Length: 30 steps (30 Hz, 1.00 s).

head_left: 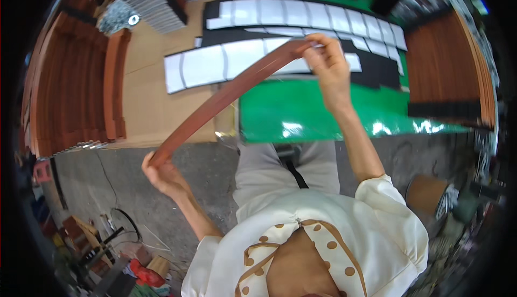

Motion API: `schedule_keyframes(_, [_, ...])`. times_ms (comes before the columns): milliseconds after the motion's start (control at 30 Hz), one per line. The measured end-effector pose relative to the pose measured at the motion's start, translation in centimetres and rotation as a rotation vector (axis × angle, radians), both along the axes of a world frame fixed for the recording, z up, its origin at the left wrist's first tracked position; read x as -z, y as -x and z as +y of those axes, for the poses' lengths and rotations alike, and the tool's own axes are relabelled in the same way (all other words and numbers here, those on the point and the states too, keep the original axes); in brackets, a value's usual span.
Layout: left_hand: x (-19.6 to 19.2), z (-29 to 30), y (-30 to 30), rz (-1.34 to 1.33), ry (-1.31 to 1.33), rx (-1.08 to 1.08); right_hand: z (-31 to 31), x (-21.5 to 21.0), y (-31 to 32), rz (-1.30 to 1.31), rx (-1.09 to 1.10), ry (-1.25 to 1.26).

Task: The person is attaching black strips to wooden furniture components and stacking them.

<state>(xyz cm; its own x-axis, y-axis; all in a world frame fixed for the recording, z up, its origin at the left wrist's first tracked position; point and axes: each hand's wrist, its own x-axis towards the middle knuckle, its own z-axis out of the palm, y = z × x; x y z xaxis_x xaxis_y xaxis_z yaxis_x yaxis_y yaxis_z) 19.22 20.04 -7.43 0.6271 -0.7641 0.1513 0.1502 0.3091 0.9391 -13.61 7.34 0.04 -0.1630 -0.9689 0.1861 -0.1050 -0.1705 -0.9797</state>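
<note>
A long reddish-brown leather strap (226, 95) stretches diagonally between both my hands, above the worktable. My left hand (161, 173) grips its lower end, down over the grey floor at the table's near edge. My right hand (326, 63) pinches the upper end with the fingertips, held over rows of white rectangular pieces (204, 65) laid on black backing strips. Beneath the strap lie a brown cardboard sheet (145, 103) and a glossy green mat (301, 108).
Stacks of reddish-brown straps (70, 92) fill the left of the table, and more (444, 65) lie at the right. Grey metal parts (156, 1) sit at the far left. Cables and clutter (107, 243) lie on the floor at lower left.
</note>
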Motion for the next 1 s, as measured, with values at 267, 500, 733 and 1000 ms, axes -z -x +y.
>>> schedule_keyframes(267, [0.8, 7.5, 18.4, 0.172, -0.005, 0.803, 8.0, -3.9, 14.4, -0.38, 0.465, 0.385])
schedule_keyframes(500, [2.8, 10.5, 25.2, -0.523, 0.11, 0.765, 13.6, -5.2, 10.6, -0.538, -0.064, 0.265])
schedule_keyframes(733, [2.6, 9.1, 22.7, -0.679, 0.096, 0.814, 13.9, -9.9, 6.5, 0.668, -0.189, 0.404])
schedule_keyframes(1000, [-0.1, 1.1, 18.3, -1.074, 0.189, 0.29, 7.7, 3.5, 3.9, 1.108, -0.343, 0.439])
